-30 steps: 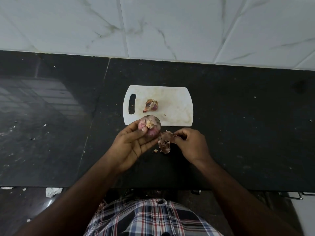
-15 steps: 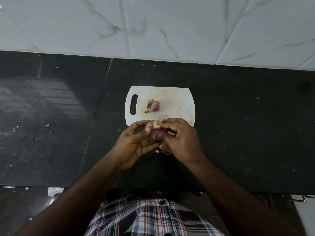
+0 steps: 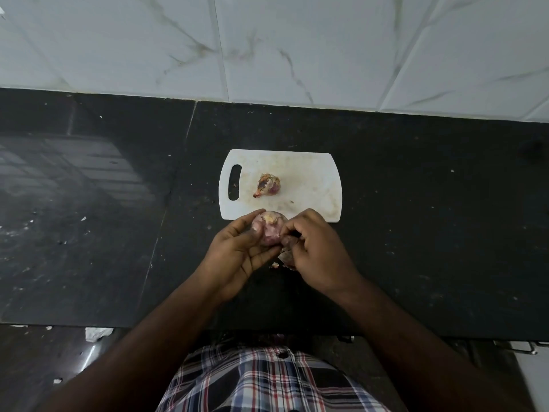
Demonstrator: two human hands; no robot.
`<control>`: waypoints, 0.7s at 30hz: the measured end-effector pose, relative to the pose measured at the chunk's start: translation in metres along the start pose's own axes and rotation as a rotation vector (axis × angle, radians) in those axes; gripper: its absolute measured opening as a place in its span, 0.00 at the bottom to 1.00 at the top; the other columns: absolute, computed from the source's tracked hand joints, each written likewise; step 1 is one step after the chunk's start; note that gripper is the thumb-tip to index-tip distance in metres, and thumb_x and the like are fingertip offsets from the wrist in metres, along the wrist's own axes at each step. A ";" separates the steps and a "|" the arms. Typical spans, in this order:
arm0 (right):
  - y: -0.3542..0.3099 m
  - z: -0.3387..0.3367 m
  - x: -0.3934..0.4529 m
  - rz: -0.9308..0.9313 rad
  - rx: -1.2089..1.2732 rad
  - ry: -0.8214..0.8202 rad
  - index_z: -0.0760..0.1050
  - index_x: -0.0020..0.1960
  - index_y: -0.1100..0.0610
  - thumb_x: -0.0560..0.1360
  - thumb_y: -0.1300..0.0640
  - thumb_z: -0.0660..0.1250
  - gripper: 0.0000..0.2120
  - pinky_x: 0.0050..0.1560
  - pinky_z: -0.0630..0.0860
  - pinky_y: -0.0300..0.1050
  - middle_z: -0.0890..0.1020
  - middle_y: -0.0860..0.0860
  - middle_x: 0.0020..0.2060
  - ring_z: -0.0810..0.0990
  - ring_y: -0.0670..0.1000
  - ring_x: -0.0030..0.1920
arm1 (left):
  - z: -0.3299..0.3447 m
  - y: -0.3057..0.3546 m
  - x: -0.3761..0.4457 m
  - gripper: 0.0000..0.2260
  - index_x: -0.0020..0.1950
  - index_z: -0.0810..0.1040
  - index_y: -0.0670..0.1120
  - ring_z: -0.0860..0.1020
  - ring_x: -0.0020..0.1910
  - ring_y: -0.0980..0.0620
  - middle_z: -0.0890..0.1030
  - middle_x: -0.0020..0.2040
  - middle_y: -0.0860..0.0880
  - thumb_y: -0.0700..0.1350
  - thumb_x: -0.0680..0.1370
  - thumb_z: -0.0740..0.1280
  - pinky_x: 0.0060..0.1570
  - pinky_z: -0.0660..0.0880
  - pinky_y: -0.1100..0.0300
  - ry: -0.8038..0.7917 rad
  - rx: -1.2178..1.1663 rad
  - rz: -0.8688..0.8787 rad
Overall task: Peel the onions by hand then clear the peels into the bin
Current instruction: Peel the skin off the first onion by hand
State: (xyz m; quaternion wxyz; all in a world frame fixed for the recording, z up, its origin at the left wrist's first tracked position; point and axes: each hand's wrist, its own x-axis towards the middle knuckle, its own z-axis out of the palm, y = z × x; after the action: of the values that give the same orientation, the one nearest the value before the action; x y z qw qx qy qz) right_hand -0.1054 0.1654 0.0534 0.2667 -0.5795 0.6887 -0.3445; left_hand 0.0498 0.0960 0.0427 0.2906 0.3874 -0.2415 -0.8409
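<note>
My left hand (image 3: 237, 254) cups a pale purple, partly peeled onion (image 3: 269, 230) just in front of the white cutting board (image 3: 312, 185). My right hand (image 3: 315, 248) pinches at the onion's right side with thumb and fingertips. A second, smaller onion (image 3: 268, 185) with dry skin lies on the board near its handle slot. Loose peels (image 3: 284, 258) lie on the black counter under my right hand, mostly hidden by it. No bin is in view.
The black stone counter (image 3: 416, 218) runs left to right, backed by a white marble-tiled wall (image 3: 297, 49). Small peel scraps (image 3: 274, 265) dot the counter. A crumpled white scrap (image 3: 96, 333) lies on the floor below the counter's front edge.
My right hand dropped a peel on the counter, then came back up to the onion. It now grips the onion's right side while my left hand keeps holding it.
</note>
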 end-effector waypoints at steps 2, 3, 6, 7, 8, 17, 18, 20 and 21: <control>0.007 0.001 -0.004 0.005 -0.044 -0.031 0.77 0.46 0.56 0.76 0.65 0.67 0.04 0.45 0.73 0.34 0.74 0.48 0.46 0.76 0.45 0.46 | -0.001 0.005 0.002 0.20 0.70 0.73 0.39 0.85 0.50 0.40 0.82 0.59 0.34 0.41 0.77 0.64 0.47 0.84 0.53 0.025 -0.032 0.005; 0.012 0.000 -0.005 0.019 -0.083 -0.035 0.77 0.47 0.56 0.76 0.65 0.67 0.04 0.44 0.70 0.32 0.74 0.48 0.46 0.75 0.45 0.46 | -0.003 0.007 0.002 0.20 0.70 0.73 0.39 0.85 0.51 0.39 0.82 0.59 0.33 0.42 0.78 0.64 0.47 0.84 0.52 0.032 -0.035 0.001; 0.025 -0.006 -0.005 0.119 -0.160 -0.038 0.78 0.48 0.55 0.78 0.62 0.67 0.04 0.42 0.67 0.35 0.77 0.47 0.45 0.74 0.45 0.45 | -0.008 0.010 0.003 0.16 0.70 0.73 0.40 0.84 0.55 0.36 0.82 0.60 0.33 0.41 0.83 0.60 0.52 0.83 0.46 0.033 -0.019 -0.028; 0.028 -0.007 -0.005 0.154 -0.172 -0.038 0.78 0.48 0.54 0.78 0.62 0.66 0.04 0.41 0.67 0.36 0.78 0.47 0.45 0.75 0.45 0.45 | -0.009 0.010 0.003 0.16 0.70 0.73 0.40 0.84 0.55 0.36 0.82 0.60 0.33 0.41 0.83 0.59 0.52 0.83 0.45 0.035 -0.020 -0.034; 0.030 -0.009 -0.005 0.185 -0.180 -0.045 0.78 0.48 0.54 0.78 0.61 0.67 0.03 0.40 0.68 0.36 0.79 0.46 0.44 0.76 0.44 0.44 | -0.009 0.010 0.003 0.16 0.70 0.73 0.40 0.84 0.54 0.36 0.82 0.60 0.33 0.41 0.83 0.59 0.52 0.83 0.46 0.035 -0.026 -0.038; 0.007 -0.016 0.004 0.225 0.192 -0.123 0.70 0.73 0.47 0.71 0.48 0.77 0.33 0.57 0.74 0.33 0.77 0.44 0.63 0.78 0.41 0.60 | -0.007 0.008 -0.001 0.15 0.66 0.79 0.44 0.85 0.50 0.40 0.84 0.59 0.38 0.36 0.81 0.63 0.47 0.84 0.50 -0.009 0.105 -0.028; 0.001 -0.013 0.005 0.220 0.243 -0.148 0.68 0.74 0.46 0.70 0.47 0.77 0.35 0.59 0.76 0.37 0.77 0.43 0.65 0.78 0.42 0.61 | -0.005 0.008 -0.001 0.15 0.66 0.79 0.44 0.85 0.49 0.41 0.84 0.58 0.38 0.36 0.81 0.63 0.47 0.84 0.50 -0.023 0.127 -0.031; -0.005 -0.007 0.006 0.181 0.218 -0.136 0.70 0.74 0.47 0.71 0.51 0.78 0.34 0.64 0.77 0.43 0.78 0.44 0.65 0.78 0.42 0.62 | -0.003 0.007 -0.002 0.15 0.66 0.79 0.44 0.85 0.49 0.41 0.84 0.58 0.38 0.36 0.82 0.61 0.49 0.83 0.48 -0.037 0.173 -0.026; -0.006 -0.005 0.006 0.170 0.200 -0.103 0.72 0.72 0.48 0.70 0.54 0.78 0.32 0.64 0.77 0.45 0.79 0.44 0.63 0.78 0.42 0.61 | -0.003 0.007 -0.002 0.14 0.66 0.79 0.44 0.85 0.50 0.41 0.84 0.58 0.38 0.36 0.82 0.61 0.50 0.83 0.47 -0.033 0.196 -0.017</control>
State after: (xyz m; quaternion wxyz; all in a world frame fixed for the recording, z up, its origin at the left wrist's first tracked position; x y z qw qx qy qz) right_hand -0.1064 0.1595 0.0616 0.3864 -0.5066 0.6829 -0.3573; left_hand 0.0549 0.0920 0.0462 0.2401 0.4021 -0.3243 -0.8219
